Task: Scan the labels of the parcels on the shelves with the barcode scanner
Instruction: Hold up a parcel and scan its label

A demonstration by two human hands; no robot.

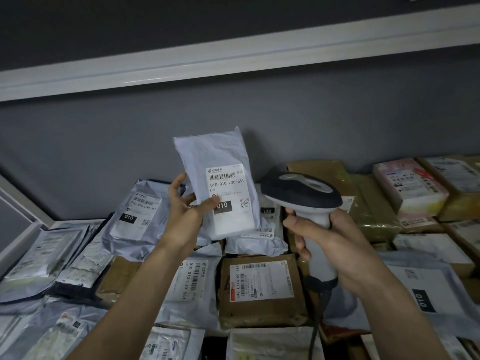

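The left hand [185,211] holds a pale grey plastic mailer parcel [220,185] upright above the shelf's back edge, thumb pressed on its white shipping label [228,189], fingers curled behind it. The label faces the camera and reads 010-010-L30-551. The right hand [330,245] is wrapped around the white handle of a barcode scanner with a dark head [304,193], held just beside the parcel. Below, the shelf [62,223] carries grey mailers and a brown cardboard box [261,289] near the middle.
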